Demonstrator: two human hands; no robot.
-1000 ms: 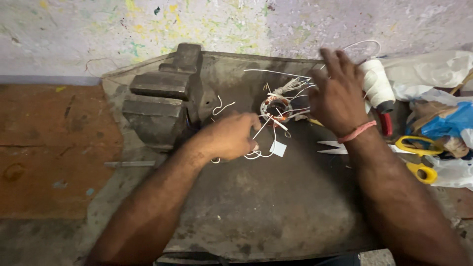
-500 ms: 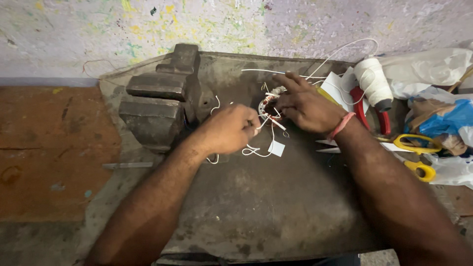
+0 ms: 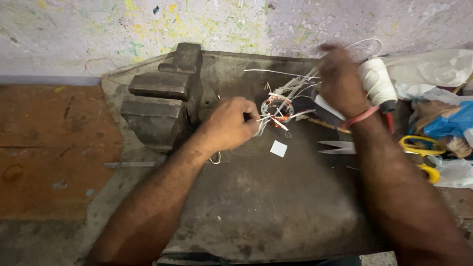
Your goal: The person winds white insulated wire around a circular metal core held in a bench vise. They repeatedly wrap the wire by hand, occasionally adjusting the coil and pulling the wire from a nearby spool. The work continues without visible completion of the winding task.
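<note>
Left hand (image 3: 231, 123) pinches white wires beside the small motor coil (image 3: 277, 107) mid-worktop (image 3: 256, 207). Right hand (image 3: 340, 81), blurred, pulls wire strands (image 3: 295, 88) up; its grip I cannot tell. Wires loose, tying looks unfinished. Scissors (image 3: 374, 148) untouched.

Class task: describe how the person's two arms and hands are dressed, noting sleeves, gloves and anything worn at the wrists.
Both forearms are bare, with no sleeves in view, and both hands are ungloved. The right hand has a thin red band around its wrist. The left hand shows no band, watch or ring.
</note>
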